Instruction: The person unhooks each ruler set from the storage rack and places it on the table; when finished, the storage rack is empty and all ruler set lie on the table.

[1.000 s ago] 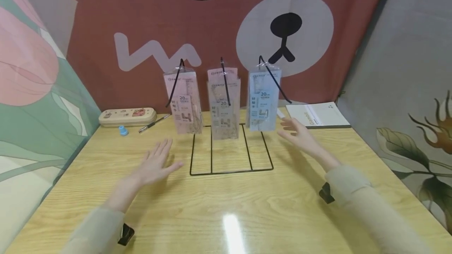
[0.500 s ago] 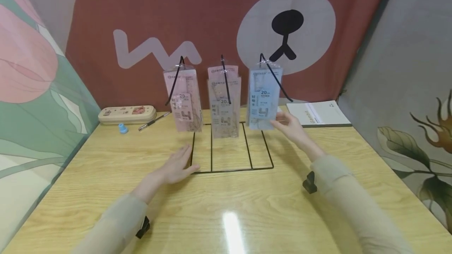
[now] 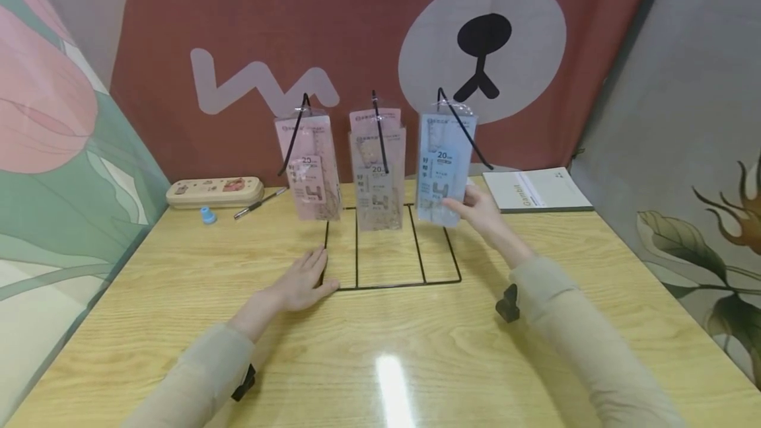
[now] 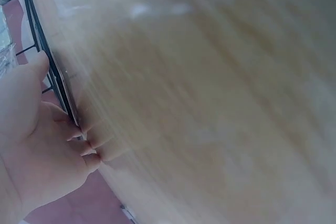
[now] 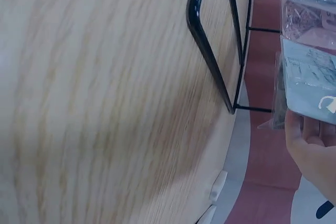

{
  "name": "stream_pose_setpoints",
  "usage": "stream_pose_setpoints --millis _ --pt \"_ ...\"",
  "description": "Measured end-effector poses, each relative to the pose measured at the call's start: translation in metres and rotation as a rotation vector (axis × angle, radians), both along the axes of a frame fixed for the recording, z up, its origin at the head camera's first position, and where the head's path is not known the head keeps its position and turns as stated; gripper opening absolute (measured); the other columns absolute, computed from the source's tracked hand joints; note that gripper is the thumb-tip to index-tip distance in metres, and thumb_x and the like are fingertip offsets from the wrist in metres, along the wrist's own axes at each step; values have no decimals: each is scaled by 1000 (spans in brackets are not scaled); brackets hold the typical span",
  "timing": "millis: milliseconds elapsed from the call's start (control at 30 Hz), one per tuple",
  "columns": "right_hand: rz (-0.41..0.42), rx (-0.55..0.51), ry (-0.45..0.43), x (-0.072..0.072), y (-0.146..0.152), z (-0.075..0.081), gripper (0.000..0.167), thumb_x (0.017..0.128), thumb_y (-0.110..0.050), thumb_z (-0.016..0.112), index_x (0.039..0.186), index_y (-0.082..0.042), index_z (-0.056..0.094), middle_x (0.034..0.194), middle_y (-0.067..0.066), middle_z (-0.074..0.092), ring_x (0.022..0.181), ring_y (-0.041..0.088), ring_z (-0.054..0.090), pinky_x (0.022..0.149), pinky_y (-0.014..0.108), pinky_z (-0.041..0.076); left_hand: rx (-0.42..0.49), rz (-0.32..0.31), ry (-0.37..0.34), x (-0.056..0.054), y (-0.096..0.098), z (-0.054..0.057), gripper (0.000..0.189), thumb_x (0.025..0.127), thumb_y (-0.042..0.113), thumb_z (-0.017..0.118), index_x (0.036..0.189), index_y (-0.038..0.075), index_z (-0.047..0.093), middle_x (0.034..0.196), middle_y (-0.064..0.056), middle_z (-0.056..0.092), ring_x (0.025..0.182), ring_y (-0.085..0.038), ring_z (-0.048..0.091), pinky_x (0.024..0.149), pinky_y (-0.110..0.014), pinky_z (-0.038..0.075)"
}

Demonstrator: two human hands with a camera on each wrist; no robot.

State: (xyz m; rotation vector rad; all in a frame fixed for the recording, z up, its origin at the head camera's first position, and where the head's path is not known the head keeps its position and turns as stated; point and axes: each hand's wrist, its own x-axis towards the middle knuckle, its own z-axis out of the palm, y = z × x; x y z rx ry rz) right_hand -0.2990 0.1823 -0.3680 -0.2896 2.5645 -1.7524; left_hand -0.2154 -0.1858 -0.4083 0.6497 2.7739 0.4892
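Observation:
A black wire rack (image 3: pixel 399 286) stands on the table, with flat ruler-set packets hanging from its hooks. My right hand (image 3: pixel 480 211) pinches the lower right edge of the front blue packet (image 3: pixel 442 150), thumb in front and fingers behind; its lower end swings slightly forward. In the right wrist view my right hand (image 5: pixel 315 153) is at the end of this blue packet (image 5: pixel 310 80). My left hand (image 3: pixel 300 283) rests at the rack's front left corner, fingers extended. A pink packet (image 3: pixel 304 164) hangs at left, a greyish one (image 3: pixel 378 183) in the middle.
Along the back left lie a cream pencil case (image 3: pixel 215 193), a small blue cone-shaped piece (image 3: pixel 207 215) and a pen (image 3: pixel 259 203). A white notebook (image 3: pixel 538 190) lies at the back right, near the right hand. A patterned cloth backs the table.
My left hand has moved right and down onto the rack's corner. My right hand has moved left and taken hold of the blue packet, whose lower end now tilts forward.

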Motion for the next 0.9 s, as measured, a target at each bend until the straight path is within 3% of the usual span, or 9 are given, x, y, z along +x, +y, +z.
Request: stream_pose_setpoints --millis 233,400,567,733,900 --pt "-45 52 -3 8 -3 1 45 92 -29 61 127 -1 57 129 20 58 117 34 57 98 46 47 -12 -1 0 0 0 -1 77 99 44 40 147 -9 10 156 -26 3 143 -46 5 117 -57 8" --pt "-60 23 1 23 -2 3 41 91 -25 62 121 3 59 124 21 60 104 23 64 89 36 52 -26 4 4 -1 0 -3 77 99 45 39 148 -8 10 156 -25 3 143 -44 5 117 -56 8" --pt "-45 13 -26 46 1 6 41 90 -24 64 120 4 60 117 20 64 92 7 66 87 30 54 -30 0 13 -1 0 -3 77 99 44 39 147 -9 11 155 -26 4 143 -45 5 117 -56 9" --pt "-17 1 -88 75 6 8 44 89 -24 65 120 6 59 113 16 67 90 4 67 88 29 54 -48 -10 29 -1 1 -3 76 100 43 39 147 -10 12 155 -27 5 143 -45 6 118 -55 10" --pt "26 -8 -96 104 14 7 43 88 -22 66 119 8 59 111 16 68 89 2 67 83 23 54 -61 -13 43 0 2 0 75 100 42 40 146 -10 14 155 -28 7 143 -45 8 118 -54 11"
